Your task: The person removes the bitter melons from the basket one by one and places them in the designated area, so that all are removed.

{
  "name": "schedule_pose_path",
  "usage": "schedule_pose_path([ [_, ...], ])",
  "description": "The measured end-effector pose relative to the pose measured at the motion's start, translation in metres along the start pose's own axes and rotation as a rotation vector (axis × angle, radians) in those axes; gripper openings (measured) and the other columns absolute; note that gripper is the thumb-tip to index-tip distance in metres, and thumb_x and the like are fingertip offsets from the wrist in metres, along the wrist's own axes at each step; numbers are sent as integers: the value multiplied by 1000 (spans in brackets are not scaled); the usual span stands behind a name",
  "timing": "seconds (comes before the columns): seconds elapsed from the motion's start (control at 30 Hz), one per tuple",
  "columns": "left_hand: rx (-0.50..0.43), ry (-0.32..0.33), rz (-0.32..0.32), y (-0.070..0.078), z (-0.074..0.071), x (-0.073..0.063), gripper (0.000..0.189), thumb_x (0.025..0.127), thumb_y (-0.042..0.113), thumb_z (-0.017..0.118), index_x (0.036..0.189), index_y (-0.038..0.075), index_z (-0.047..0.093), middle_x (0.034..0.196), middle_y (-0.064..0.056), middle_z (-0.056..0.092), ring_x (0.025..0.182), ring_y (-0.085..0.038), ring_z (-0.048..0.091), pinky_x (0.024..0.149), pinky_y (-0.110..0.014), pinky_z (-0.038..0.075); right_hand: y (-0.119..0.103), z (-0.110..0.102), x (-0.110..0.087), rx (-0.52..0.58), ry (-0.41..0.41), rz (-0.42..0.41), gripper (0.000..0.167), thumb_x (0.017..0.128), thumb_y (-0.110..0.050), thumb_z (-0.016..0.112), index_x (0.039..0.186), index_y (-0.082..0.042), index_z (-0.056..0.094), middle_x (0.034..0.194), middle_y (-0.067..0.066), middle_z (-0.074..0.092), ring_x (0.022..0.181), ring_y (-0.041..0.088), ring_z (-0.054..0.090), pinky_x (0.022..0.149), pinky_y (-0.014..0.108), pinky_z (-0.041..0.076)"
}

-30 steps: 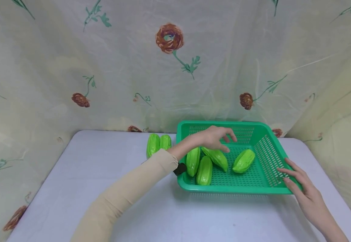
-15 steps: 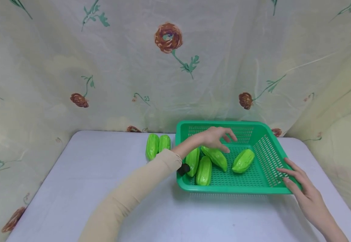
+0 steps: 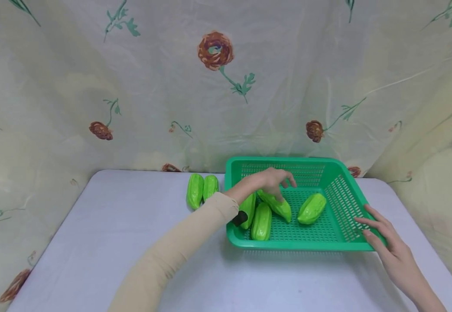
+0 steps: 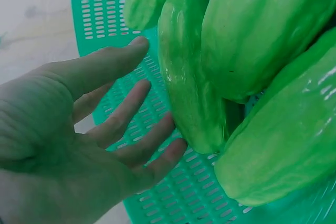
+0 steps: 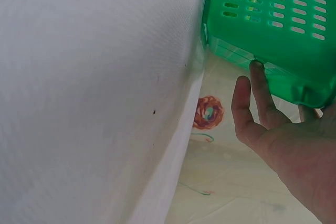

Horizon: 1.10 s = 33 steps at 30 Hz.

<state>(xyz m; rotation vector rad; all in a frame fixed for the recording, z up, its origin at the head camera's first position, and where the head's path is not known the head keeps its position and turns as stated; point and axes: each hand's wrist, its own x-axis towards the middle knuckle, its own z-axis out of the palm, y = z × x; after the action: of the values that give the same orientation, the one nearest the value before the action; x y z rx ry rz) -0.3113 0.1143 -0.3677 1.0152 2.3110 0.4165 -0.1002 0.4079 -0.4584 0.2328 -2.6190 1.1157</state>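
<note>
Six gourds, four in one basket

Kind of place unclear: pale table, flower-printed curtain around three sides.

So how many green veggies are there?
6: two veggies on the table, left of the basket; three inside it on the left, one farther right. The arm may hide more.

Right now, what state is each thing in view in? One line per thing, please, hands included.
Green basket: upright, partly filled.
Four vegetables inside: lying down, no cuts visible.
Two vegetables on the table: lying side by side.
Table: cloth-covered.
Left hand: fingers apart, gripping nothing.
Right hand: fingers touching the basket rim.
Floral curtain: hanging, slightly wrinkled.
</note>
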Motion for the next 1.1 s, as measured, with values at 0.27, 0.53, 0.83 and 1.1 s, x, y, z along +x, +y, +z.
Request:
schedule_pose_path([
  [0.27, 79, -82, -158, 3, -4, -1, 66, 103, 17, 75, 162, 24, 49, 166, -4, 52, 162, -25, 38, 126, -35, 44, -1, -1, 1, -1, 6, -5, 36, 114, -8, 51, 149, -6, 61, 178, -18, 28, 157, -19, 17, 107, -6, 17],
  [0.53, 164, -79, -270, 4, 0, 2, 55, 106, 24, 70, 159, 26, 55, 175, 3, 38, 166, -23, 30, 126, -34, 44, -3, -2, 0, -9, 14, -10, 36, 113, -8, 52, 147, -6, 62, 178, -17, 29, 157, -18, 17, 107, -5, 17],
  [0.83, 133, -70, -303, 7, 5, 4, 57, 108, 31, 66, 163, 26, 49, 176, 5, 37, 169, -24, 22, 133, -38, 36, -3, -1, 2, -2, 10, -18, 36, 113, -7, 52, 147, -6, 61, 178, -14, 29, 159, -16, 18, 108, -5, 18],
  [1.1, 79, -9, -259, 5, 3, 3, 59, 108, 34, 68, 163, 25, 49, 176, 2, 38, 163, -25, 36, 116, -33, 53, -1, 0, 1, -1, 18, -19, 36, 113, -6, 52, 148, -6, 61, 178, -15, 30, 159, -16, 18, 108, -5, 17],
])
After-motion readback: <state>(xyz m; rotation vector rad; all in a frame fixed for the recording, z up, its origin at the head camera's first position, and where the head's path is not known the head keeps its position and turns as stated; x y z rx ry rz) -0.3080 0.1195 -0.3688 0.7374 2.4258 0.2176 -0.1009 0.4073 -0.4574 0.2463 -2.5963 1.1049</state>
